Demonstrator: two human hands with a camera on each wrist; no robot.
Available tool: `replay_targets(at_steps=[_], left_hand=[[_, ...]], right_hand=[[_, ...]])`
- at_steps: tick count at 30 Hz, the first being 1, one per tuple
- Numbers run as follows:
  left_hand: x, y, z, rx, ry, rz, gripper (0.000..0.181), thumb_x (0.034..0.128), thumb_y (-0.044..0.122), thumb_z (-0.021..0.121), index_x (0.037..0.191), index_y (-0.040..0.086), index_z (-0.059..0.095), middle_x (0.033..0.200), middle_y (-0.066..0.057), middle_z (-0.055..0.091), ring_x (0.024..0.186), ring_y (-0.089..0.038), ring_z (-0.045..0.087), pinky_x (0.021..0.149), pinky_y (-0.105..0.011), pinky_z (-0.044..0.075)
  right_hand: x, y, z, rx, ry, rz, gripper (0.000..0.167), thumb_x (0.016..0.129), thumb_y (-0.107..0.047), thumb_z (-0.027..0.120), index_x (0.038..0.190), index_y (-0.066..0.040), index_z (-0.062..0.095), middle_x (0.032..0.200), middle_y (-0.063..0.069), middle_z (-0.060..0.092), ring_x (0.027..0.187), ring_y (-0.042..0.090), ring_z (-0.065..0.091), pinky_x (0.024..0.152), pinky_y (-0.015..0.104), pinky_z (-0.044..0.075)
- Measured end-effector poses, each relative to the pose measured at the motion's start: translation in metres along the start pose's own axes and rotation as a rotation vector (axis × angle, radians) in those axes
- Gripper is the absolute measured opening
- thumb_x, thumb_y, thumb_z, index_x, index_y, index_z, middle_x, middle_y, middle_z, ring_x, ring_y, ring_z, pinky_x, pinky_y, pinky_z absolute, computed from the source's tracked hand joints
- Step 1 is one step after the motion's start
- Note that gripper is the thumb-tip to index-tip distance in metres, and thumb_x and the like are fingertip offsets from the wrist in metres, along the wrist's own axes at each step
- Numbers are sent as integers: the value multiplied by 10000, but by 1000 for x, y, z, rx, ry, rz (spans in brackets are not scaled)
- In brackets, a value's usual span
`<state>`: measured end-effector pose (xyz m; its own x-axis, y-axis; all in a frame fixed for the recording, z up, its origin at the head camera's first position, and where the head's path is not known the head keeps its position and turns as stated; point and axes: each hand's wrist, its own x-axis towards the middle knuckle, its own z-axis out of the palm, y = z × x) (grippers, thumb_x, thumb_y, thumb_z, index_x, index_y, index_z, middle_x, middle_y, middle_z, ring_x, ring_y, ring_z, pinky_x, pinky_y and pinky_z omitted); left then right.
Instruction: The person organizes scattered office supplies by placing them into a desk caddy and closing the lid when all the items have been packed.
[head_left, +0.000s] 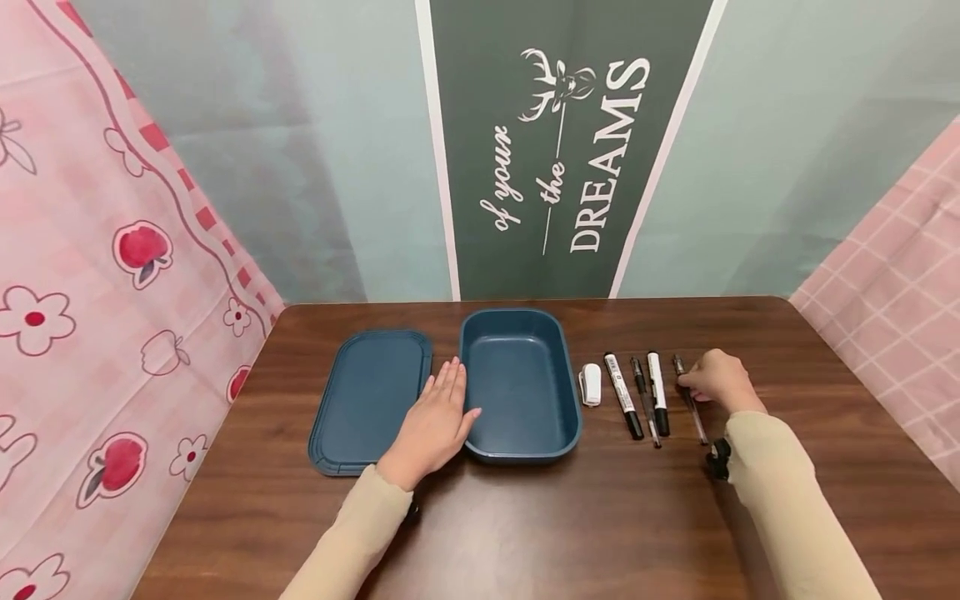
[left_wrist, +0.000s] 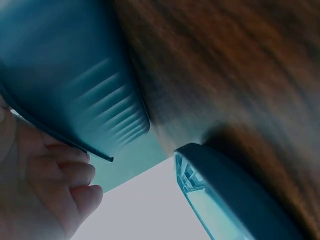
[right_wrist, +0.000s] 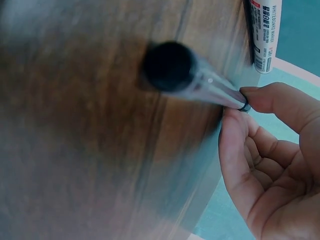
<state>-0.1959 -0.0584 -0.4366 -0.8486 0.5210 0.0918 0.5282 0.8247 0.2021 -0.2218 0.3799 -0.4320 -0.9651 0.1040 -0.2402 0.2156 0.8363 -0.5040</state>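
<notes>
Pen in the right hand: slim, with a clear, shiny barrel [head_left: 697, 418]; black at its near end and dark at the far one.
Its place: on the right end of the row, at the table [head_left: 487, 533] (whether it touches the wood, I cannot tell).
Its direction: the long axis runs from far to near, the near end slanting a little to the right.
Right hand [head_left: 716, 379]: thumb and forefinger pinch the pen near its far end.
Left hand [head_left: 435, 421]: fingers straight and together, resting along the left rim of the box [head_left: 517, 392]; well apart from the other hand.
Box: matt blue, deep, rounded corners, fine ribs outside.
Lid [head_left: 372, 400]: same blue, flat, left of the box.
Row: two white markers [head_left: 624, 396] with black caps, another clear pen [head_left: 645, 398] between them.
Table: brown, wood-grained.
</notes>
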Motion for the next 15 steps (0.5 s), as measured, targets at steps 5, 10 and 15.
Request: replay_targets(at_steps=[5,10,15], left_hand=[[0,-2,2,7,8,6,659,1008,386,417,1450,-78,263,1519,-224,208,1412,-308,176,1130,-437,204],[0,-2,2,8,23,11,653,1005,374,431,1444,-83,275,1514,-231,218,1409,-312,188,1129,-435,209],[1,-3,3,9,9,11,651,1006,368,431,1445,-84,269,1515,-232,213,1410,-310,186,1130,-431,207]], right_hand=[[2,1,1,12,-14,-2,246,867,-79,613,651,27,666,573,26,625,552,147,620,545,323,553],[3,1,-2,13,-21,-17,236,867,-77,621,665,40,656,582,40,623,554,167,621,540,335,553],[8,5,-2,41,-64,14,227,871,-91,620,700,54,658,607,47,629,571,172,627,555,333,561]])
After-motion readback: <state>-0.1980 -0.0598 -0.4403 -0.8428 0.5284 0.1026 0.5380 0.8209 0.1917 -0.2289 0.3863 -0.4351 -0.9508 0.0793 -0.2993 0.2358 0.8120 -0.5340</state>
